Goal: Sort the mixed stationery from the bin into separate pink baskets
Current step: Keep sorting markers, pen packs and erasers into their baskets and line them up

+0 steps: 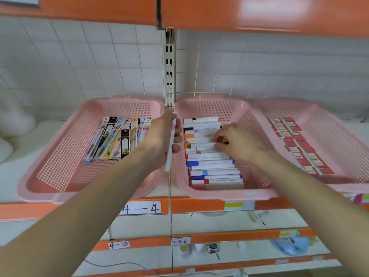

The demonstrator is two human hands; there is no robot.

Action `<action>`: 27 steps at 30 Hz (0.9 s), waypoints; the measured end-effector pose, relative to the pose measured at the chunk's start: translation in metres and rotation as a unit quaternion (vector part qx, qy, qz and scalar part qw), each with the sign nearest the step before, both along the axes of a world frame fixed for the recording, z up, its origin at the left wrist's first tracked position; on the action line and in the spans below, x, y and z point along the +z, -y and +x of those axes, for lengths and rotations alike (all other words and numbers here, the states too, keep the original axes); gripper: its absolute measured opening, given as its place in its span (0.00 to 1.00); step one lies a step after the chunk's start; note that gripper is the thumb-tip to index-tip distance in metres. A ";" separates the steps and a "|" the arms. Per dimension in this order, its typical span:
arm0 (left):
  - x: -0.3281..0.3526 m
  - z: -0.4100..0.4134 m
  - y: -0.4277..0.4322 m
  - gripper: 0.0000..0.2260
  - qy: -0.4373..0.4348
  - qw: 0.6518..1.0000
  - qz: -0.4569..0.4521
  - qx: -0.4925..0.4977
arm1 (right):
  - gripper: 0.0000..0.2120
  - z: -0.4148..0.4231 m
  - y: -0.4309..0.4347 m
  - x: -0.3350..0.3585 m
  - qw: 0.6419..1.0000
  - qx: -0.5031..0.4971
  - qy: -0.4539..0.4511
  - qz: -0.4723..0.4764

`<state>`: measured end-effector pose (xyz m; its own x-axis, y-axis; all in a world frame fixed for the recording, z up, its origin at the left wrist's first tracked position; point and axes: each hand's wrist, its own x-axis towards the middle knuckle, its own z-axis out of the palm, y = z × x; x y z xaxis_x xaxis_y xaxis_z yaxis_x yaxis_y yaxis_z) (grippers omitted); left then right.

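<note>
Three pink baskets, left grip round white marker, right grip pinching stacked marker, red boxes beside

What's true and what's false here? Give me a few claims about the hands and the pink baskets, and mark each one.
1. The left hand grips a white marker. True.
2. The right hand hangs idle, touching nothing. False: it pinches the stacked markers in the middle basket.
3. The right basket holds small red boxes. True.
4. The left basket holds erasers. False: it holds packaged pens.
</note>
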<state>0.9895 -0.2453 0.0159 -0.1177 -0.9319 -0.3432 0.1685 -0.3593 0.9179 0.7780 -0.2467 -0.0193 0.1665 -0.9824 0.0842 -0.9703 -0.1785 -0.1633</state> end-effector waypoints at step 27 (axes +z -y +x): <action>-0.023 -0.020 0.004 0.09 0.080 0.984 -0.161 0.015 | 0.08 0.009 -0.022 0.021 0.909 0.051 0.403 0.092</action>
